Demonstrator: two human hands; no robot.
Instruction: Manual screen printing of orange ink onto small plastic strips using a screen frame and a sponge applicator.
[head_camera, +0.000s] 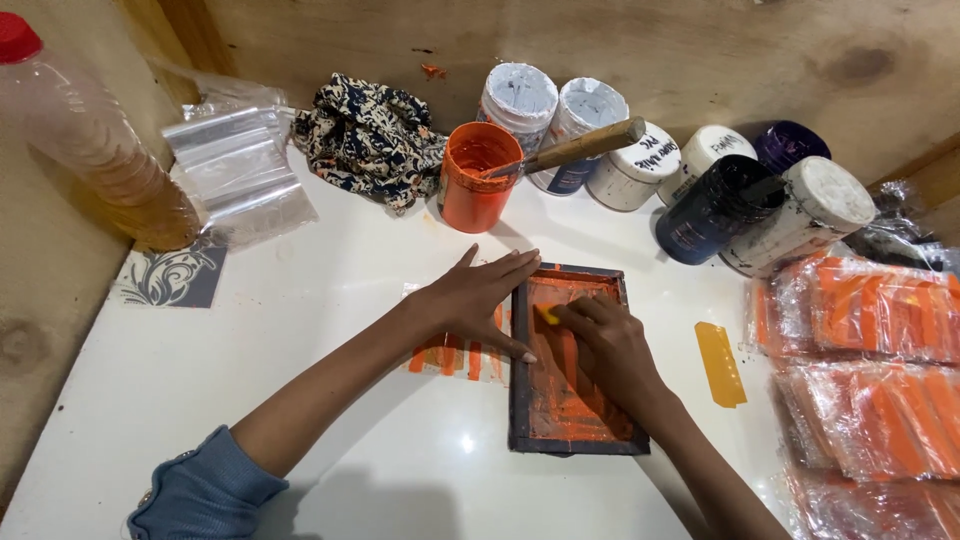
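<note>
Screen frame (575, 360), lengthwise away, hands (480, 295) pressing

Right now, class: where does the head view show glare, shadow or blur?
Head view: a small bright glare spot on the glossy white table below the left hand; soft shadows beside the orange paint pot and jars; the red-capped bottle at the left edge looks slightly soft.
</note>
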